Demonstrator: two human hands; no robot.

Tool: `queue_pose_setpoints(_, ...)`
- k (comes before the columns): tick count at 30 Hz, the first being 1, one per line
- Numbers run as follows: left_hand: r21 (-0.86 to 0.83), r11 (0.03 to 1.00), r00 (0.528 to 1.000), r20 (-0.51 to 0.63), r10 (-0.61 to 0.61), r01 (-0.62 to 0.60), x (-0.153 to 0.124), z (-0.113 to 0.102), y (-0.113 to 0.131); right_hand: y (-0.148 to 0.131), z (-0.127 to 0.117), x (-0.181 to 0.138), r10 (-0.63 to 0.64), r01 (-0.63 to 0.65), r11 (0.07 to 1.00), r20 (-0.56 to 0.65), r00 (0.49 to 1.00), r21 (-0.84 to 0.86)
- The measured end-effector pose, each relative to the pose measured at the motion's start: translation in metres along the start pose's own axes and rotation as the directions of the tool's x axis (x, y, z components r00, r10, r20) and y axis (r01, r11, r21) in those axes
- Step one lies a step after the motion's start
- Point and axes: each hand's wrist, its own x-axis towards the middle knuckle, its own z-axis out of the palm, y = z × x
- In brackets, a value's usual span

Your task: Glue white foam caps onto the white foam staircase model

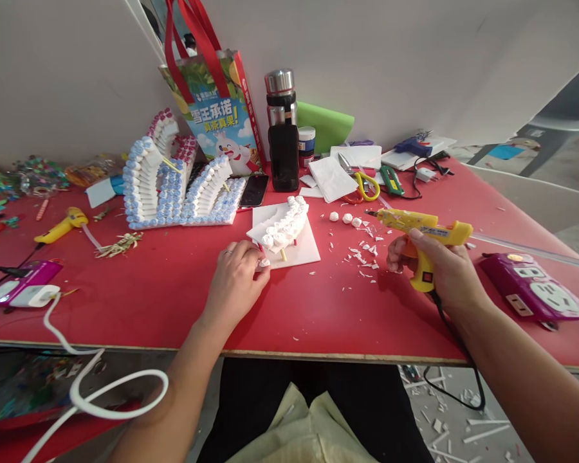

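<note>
My right hand [437, 267] is closed around the handle of a yellow hot glue gun [422, 228] whose nozzle points left over the red table [139, 289]. My left hand [236, 276] rests on the table with its fingers pinched on a small white foam piece [264, 262] at the front corner of a white foam board [296, 251]. On that board stands a curved row of white foam cylinders [284, 228]. White foam scraps [364, 247] lie between the two hands.
A finished blue-and-white foam model [174, 183] stands at the back left. Behind are a gift bag [217, 109], a steel flask [282, 128], a phone [254, 190], scissors [364, 186] and paper. Purple power strips [535, 289] [17, 283] sit at both sides, with a second glue gun [60, 228] at left.
</note>
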Motion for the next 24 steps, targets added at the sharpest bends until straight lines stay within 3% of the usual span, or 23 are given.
queue_pose_setpoints(14,-0.019,0.999,0.999,0.028,-0.031,0.031,0.000,-0.001,0.002,0.000,0.000,-0.001,-0.008,0.008,1.000,0.001,1.000,0.002)
queue_pose_setpoints(24,-0.271,0.962,0.999,0.013,-0.039,0.041,-0.011,-0.008,-0.009,-0.002,0.003,-0.001,-0.032,0.033,0.999,-0.024,0.999,0.024)
